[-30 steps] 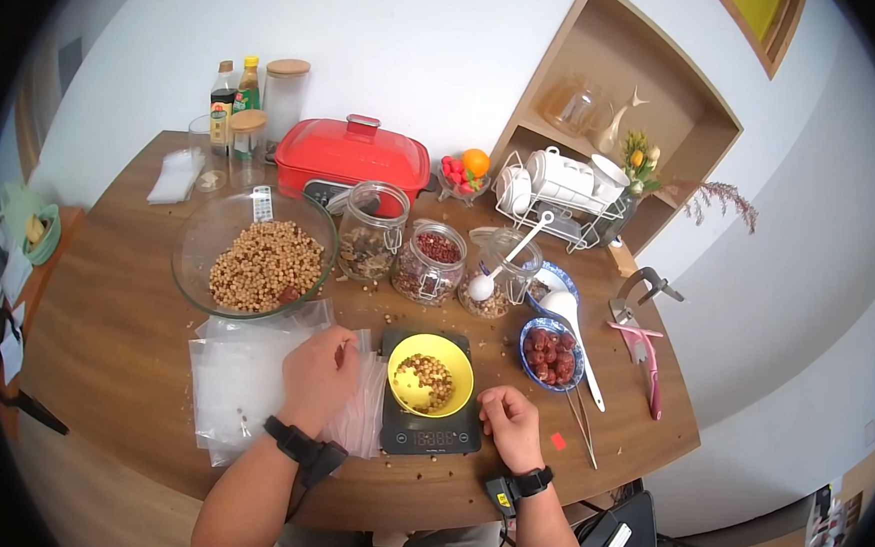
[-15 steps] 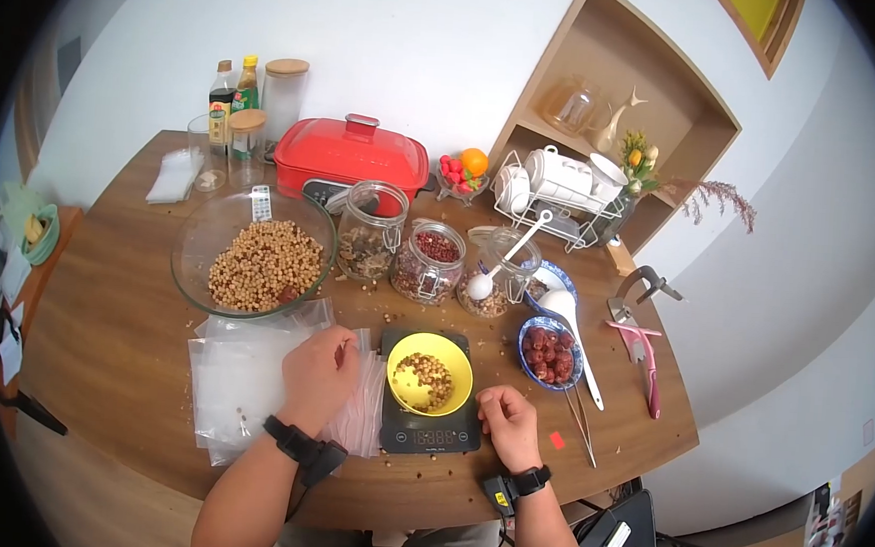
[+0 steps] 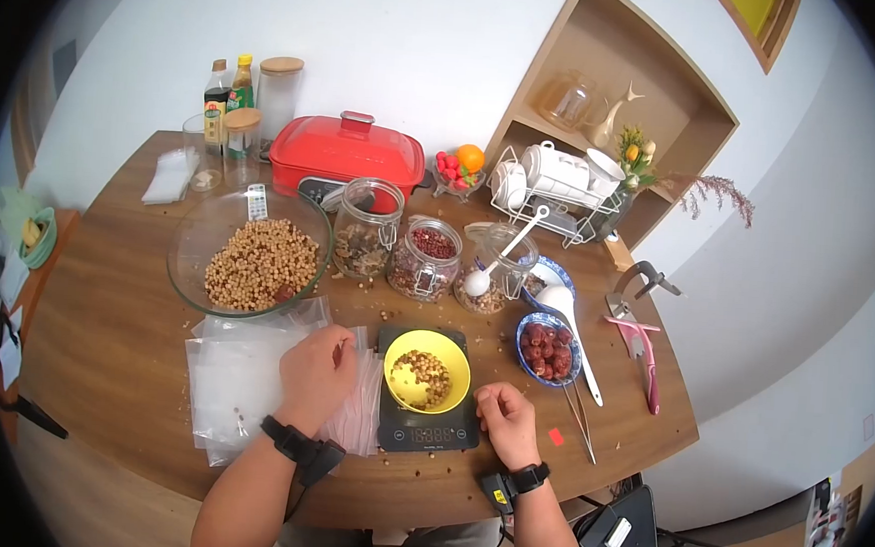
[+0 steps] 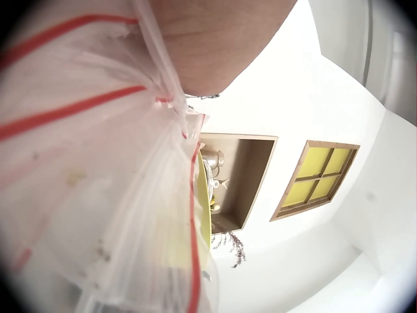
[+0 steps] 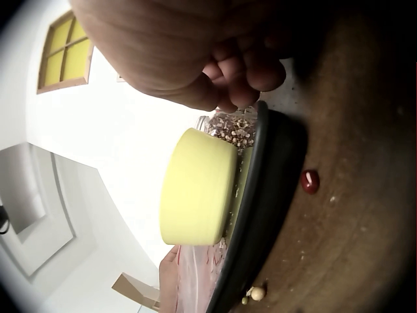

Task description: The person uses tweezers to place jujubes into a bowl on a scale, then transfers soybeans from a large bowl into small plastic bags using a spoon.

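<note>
My left hand (image 3: 319, 372) rests on a pile of clear zip bags (image 3: 230, 386), its fingers loosely curled and partly hidden. Red zip strips run across the bags (image 4: 98, 202) in the left wrist view, right beside that hand. A black kitchen scale (image 3: 392, 437) lies between my hands. On it stands a yellow bowl (image 3: 407, 385) with some tan and brown beans inside. Just right of the scale, my right hand (image 3: 509, 418) rests on the table with loosely curled fingers. The right wrist view shows its fingers (image 5: 238, 81) holding nothing, near the scale's edge.
A glass bowl (image 3: 180, 263) of tan beans stands back left. Behind the scale are several glass jars (image 3: 422, 278), one with a white spoon (image 3: 479, 281). Red dates (image 3: 550, 353) fill a blue-patterned bowl at right. A red electric cooker (image 3: 345, 153) stands farther back.
The head view has shifted very slightly, moving the scene a little left. Both hands, the yellow bowl and the bags stay in place.
</note>
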`<state>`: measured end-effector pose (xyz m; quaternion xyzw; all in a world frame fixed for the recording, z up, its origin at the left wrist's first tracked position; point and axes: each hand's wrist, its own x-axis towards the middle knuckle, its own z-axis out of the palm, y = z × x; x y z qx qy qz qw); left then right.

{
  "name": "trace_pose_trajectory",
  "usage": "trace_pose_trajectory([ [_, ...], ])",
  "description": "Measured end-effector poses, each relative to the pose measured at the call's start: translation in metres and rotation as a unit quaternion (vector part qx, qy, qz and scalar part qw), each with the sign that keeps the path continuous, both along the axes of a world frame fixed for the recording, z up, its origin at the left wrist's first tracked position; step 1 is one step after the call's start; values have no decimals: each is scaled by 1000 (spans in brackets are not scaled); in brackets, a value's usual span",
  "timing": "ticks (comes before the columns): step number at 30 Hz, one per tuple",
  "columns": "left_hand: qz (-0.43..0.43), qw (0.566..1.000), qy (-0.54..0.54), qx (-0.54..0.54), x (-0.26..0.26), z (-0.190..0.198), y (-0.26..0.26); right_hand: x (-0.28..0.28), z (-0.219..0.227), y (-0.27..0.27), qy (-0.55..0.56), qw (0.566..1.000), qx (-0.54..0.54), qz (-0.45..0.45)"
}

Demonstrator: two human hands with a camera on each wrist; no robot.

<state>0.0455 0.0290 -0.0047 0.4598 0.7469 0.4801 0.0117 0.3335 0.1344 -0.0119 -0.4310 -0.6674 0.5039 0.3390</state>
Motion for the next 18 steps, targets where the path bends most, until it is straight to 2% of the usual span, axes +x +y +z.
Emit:
trace_pose_trajectory([
  [18,-29,1000,5,4,3,2,-2,-1,-4,-1,-7,1000,15,-9],
])
